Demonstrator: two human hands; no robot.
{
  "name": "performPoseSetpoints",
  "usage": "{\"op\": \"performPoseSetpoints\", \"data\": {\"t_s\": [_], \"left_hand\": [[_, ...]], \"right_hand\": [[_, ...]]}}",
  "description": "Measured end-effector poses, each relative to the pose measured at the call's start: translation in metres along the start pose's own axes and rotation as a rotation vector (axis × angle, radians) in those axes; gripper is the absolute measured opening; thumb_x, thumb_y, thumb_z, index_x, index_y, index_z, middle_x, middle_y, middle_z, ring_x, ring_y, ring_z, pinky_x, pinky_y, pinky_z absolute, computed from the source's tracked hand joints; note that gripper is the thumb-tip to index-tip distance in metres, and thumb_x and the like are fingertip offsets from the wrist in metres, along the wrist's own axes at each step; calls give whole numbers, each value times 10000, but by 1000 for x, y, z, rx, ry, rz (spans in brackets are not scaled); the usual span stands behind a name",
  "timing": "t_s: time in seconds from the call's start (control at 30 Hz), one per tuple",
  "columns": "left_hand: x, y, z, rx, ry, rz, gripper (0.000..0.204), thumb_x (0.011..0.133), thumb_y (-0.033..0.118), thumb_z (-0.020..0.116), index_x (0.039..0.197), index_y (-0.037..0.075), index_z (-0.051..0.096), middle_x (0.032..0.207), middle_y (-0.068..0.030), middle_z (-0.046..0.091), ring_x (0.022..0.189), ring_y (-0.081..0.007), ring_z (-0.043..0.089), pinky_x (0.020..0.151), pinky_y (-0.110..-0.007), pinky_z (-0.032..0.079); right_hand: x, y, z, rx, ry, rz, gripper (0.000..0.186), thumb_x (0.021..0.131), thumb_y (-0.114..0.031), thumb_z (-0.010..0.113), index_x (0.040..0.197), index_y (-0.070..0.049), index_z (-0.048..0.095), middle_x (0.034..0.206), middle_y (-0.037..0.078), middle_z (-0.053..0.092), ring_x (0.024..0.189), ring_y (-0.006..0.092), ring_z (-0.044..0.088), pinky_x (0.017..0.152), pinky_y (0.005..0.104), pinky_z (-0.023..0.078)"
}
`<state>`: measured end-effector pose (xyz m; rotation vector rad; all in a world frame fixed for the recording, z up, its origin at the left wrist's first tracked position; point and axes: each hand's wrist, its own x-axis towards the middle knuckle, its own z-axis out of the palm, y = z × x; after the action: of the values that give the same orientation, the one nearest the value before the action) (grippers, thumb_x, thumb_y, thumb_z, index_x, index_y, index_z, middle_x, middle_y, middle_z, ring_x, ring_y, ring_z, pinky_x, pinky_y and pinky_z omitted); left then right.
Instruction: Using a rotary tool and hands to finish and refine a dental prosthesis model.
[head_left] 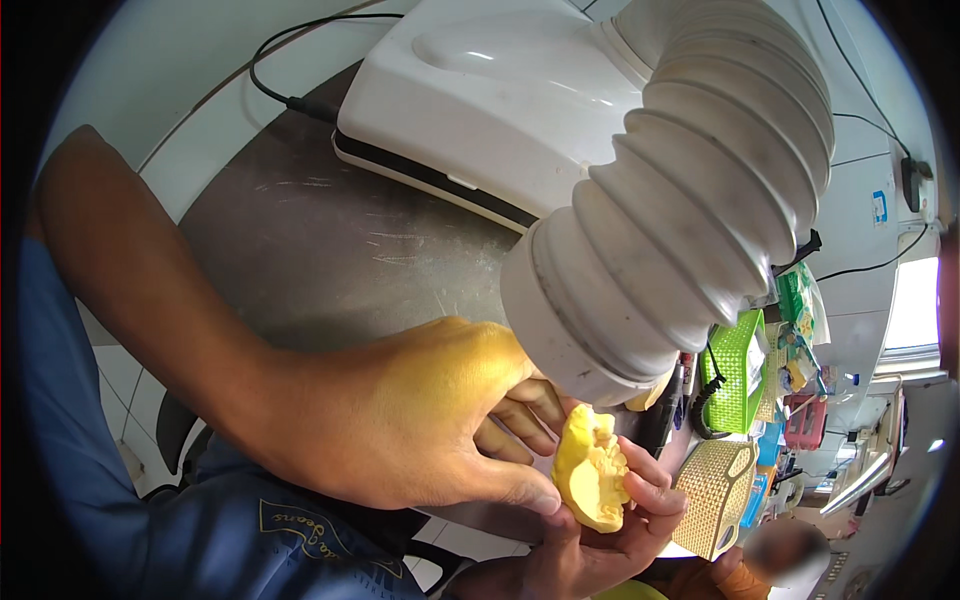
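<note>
A yellow dental cast (592,470) with moulded teeth along one side is held between my two hands, just below the mouth of a ribbed hose. My left hand (430,410) comes in from the left, its thumb against the cast's lower edge and its fingers curled behind; their tips are partly hidden. From below, my right hand (610,535) grips the cast with its fingers along the toothed side. Yellowish light falls on the back of the left hand.
The thick white ribbed hose (690,190) hangs close over my hands, joined to a white machine housing (480,90) on the dark scratched table (330,240). At right are a green basket (735,380), a beige basket (715,500) and a pink basket (805,422). Another person (735,575) sits lower right.
</note>
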<state>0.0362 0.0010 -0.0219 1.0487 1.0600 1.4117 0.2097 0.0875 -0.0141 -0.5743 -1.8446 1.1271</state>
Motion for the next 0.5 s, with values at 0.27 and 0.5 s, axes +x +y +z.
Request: {"op": "performPoseSetpoints", "data": {"t_s": [0.27,0.5], "left_hand": [[5,-1,2,-72,98,107,261,917,159,585,1017,-71,510,969,-140,649,930,-148,626,795,-265,495],[-4,17,-13,-100,24,-147,277,902,183,604,983,-67,516,933,-107,646,767,-94,549,678,-271,453]], "right_hand": [[9,0,-7,-255,-163,-60,653,753,-236,802,1209,77,456,1141,194,599,984,225,632,826,298,539],[56,-32,-45,-581,-193,86,170,907,-122,624,999,20,610,884,106,641,539,78,550,389,210,363]]}}
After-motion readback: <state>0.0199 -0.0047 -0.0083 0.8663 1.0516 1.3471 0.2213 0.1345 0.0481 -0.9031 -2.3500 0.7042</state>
